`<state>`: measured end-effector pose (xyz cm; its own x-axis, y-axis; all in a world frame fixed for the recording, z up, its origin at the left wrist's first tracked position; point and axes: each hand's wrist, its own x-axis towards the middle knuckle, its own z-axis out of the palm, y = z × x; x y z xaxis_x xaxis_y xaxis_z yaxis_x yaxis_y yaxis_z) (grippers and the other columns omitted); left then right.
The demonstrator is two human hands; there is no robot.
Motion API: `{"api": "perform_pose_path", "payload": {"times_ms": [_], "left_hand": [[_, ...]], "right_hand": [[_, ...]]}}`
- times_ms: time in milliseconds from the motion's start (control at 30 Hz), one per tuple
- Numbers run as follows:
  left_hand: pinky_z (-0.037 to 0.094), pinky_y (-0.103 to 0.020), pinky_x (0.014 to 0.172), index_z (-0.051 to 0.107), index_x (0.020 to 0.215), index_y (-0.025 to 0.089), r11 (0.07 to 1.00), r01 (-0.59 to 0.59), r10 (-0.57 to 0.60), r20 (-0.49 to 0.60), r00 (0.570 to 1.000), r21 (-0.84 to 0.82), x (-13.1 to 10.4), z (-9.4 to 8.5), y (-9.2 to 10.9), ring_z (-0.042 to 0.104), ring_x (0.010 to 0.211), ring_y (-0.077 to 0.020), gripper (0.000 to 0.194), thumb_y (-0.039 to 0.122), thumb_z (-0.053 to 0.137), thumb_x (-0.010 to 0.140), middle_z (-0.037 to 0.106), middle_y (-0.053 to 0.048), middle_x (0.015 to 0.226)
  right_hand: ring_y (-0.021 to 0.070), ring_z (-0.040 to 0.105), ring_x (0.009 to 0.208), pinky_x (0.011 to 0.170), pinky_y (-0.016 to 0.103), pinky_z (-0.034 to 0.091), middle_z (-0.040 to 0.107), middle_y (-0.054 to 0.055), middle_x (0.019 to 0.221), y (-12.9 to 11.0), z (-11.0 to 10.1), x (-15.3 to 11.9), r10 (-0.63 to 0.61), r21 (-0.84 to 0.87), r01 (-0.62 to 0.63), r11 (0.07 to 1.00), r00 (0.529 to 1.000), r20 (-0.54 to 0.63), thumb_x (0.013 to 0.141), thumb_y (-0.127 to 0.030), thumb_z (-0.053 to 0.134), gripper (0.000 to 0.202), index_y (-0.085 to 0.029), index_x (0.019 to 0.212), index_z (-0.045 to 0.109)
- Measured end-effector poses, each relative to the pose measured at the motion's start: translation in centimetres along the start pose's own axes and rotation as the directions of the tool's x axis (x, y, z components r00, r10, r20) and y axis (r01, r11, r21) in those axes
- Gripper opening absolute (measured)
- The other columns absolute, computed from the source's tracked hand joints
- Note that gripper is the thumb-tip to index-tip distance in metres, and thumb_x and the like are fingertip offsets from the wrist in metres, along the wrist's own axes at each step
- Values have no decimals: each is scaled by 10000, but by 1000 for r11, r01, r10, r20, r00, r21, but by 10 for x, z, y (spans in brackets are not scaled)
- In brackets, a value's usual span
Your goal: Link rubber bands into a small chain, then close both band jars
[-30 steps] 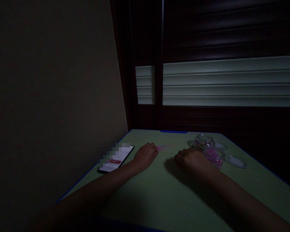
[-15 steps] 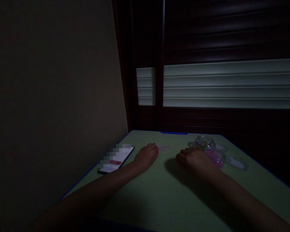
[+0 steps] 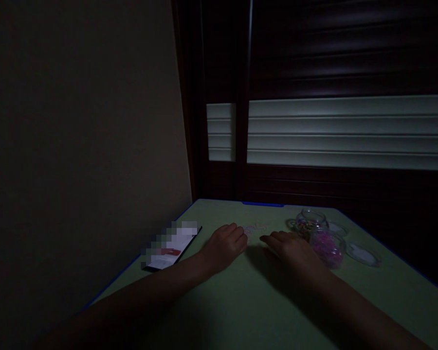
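At the left edge of the pale green, blue-rimmed tabletop (image 3: pixel 241 311) lay a slim black smartphone (image 3: pixel 170 246) with its screen lit, its long axis running from near-left to far-right; a red band showed on the screen, but the writing was too small and partly blurred to read. Just right of it the left hand (image 3: pixel 226 245) rested palm down on the tabletop, fingers curled loosely and holding nothing that could be made out. Its fingertips lay just beside a small scatter of thin pink and pale loom bands (image 3: pixel 254 228), which stretched roughly left to right across the far middle of the tabletop (the light was too dim to tell single bands apart). The right hand (image 3: pixel 290 247) lay flat nearby, fingers stretched toward the same scatter, nothing seen in its grip. Right of that hand stood a clear round jar of pink bands (image 3: pixel 327 248), with a clear round jar of mixed-colour bands (image 3: pixel 310 222) behind it and two flat clear lids (image 3: pixel 365 254) farther right. Compared with a second earlier, both hands had drawn closer together, and the right hand's fingers had uncurled.
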<state>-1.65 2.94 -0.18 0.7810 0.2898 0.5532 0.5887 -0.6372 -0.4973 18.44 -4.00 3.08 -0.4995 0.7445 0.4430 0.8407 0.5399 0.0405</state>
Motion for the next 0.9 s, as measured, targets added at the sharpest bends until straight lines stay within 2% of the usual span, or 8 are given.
{"api": "perform_pose_path", "payload": {"times_ms": [133, 233, 333, 467, 767, 900], "left_hand": [[374, -311, 616, 520, 780, 155, 998, -67, 68, -29, 997, 15, -1, -2, 2, 490, 725, -168, 114, 167, 454, 872, 539, -30, 760], [368, -313, 611, 511, 775, 153, 996, -86, 87, -27, 996, 24, -1, -2, 3, 487, 728, -171, 100, 157, 466, 863, 536, -34, 764], [366, -313, 613, 503, 774, 155, 994, -103, 104, -33, 994, 31, -2, -1, 3, 486, 723, -170, 99, 155, 465, 865, 533, -35, 762], [365, -310, 623, 498, 770, 158, 989, -137, 139, -55, 989, 48, 0, -3, 4, 485, 716, -167, 92, 143, 474, 857, 528, -30, 750], [369, -312, 639, 493, 765, 159, 989, -140, 143, -52, 988, 47, 1, -5, 5, 482, 713, -166, 103, 137, 464, 861, 521, -28, 737], [371, -314, 634, 485, 755, 162, 990, -135, 136, -20, 991, 44, 1, -5, 4, 484, 716, -168, 124, 142, 447, 872, 523, -33, 747]], "right_hand": [[170, 586, 816, 723, 267, 400, 640, 65, 890, -3, 9, 3, -3, 52, 4, 999, 1000, -22, 860, -191, 460, 244, -179, 1062, 597], [164, 572, 808, 723, 269, 388, 634, 57, 873, -8, 14, 4, -24, 22, 24, 999, 1000, -9, 864, -194, 462, 237, -186, 1061, 594], [158, 557, 765, 707, 275, 374, 627, 37, 832, -11, 19, 6, -42, -24, 42, 999, 999, 9, 843, -165, 490, 188, -191, 990, 605], [156, 551, 791, 719, 266, 362, 623, 36, 838, -8, 21, 6, -25, -13, 25, 1000, 999, -24, 843, -139, 489, 118, -177, 849, 600], [148, 509, 696, 658, 268, 326, 593, 4, 741, -5, 20, 7, -62, -60, 62, 996, 998, -11, 767, -96, 568, 95, -185, 793, 590], [141, 502, 677, 650, 268, 316, 590, 3, 729, -4, 21, 8, -61, -86, 58, 995, 997, -38, 785, -103, 553, 85, -179, 753, 572]]}}
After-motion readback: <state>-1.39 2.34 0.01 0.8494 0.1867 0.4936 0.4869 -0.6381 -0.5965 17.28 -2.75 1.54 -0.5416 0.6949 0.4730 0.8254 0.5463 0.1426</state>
